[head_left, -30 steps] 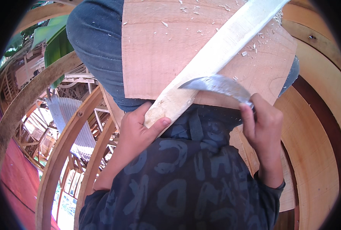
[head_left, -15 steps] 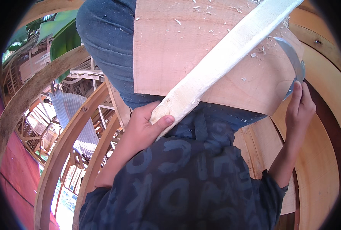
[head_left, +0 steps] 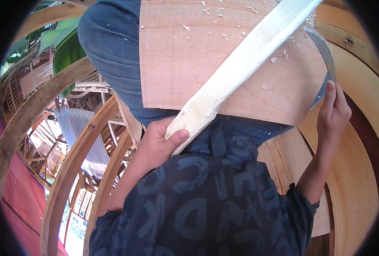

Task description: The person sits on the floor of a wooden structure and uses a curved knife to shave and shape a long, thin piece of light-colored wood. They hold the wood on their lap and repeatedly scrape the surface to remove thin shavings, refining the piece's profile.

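Observation:
A long pale wooden stick (head_left: 227, 83) with a rough-hewn surface runs slantwise from near my waist to the far right, over a flat wooden board (head_left: 176, 55) on my lap. My left hand (head_left: 161, 138) is wrapped round the stick's near end, thumb on top. On the right, my right hand (head_left: 334, 109) is closed on a curved knife (head_left: 324, 51), whose sickle-like blade points away from me and bends left at the tip. The hand hides the knife's handle. The blade is apart from the stick, beside the board's right edge.
Pale wood shavings (head_left: 264, 87) are scattered over the board. Curved timber ribs (head_left: 76, 158) stand on the left, with a corrugated sheet (head_left: 82, 136) beyond. Curved planks (head_left: 353, 179) rise close on the right. A large green leaf (head_left: 68, 55) hangs at the far left.
The board and stick sit slightly further left in the picture. The knife blade has tipped a little away from me and left. Both hands keep their grips.

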{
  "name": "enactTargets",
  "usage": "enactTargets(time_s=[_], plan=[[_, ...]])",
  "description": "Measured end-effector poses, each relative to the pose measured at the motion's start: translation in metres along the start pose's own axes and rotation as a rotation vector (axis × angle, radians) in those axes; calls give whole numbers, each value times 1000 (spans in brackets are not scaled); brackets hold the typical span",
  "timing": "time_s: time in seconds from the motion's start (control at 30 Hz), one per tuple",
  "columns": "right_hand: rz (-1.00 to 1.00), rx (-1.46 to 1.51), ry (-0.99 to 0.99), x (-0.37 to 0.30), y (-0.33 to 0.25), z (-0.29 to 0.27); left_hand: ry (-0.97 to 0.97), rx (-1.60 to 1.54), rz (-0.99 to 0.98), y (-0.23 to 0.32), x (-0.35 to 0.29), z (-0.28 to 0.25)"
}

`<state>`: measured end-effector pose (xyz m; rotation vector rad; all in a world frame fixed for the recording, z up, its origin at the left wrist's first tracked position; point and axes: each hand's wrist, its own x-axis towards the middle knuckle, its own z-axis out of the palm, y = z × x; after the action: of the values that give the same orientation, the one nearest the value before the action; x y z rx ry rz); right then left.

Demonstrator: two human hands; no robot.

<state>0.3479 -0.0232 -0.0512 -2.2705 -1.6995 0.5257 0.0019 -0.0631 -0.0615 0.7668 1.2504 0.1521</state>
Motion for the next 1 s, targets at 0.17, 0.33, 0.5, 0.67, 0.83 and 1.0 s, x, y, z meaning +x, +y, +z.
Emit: enactTargets(time_s=[0.17,0.33,0.5,0.67,0.83,1.0], plan=[[-332,-4,-311,-46,-45,12,-28,-16,-1,2,2,0],[-400,-36,-251,-40,-37,29,-27,-5,-24,7,1,0],[-41,-71,-68,-7,6,6,8,-26,18,0,-1,2],[-290,14,-257,-43,-34,4,-48,-12,-14,3,3,0],[-355,-34,-287,-51,-41,26,-4,-78,36,3,2,7],[-181,-68,-17,-29,-9,21,-2,31,7,5,1,5]])
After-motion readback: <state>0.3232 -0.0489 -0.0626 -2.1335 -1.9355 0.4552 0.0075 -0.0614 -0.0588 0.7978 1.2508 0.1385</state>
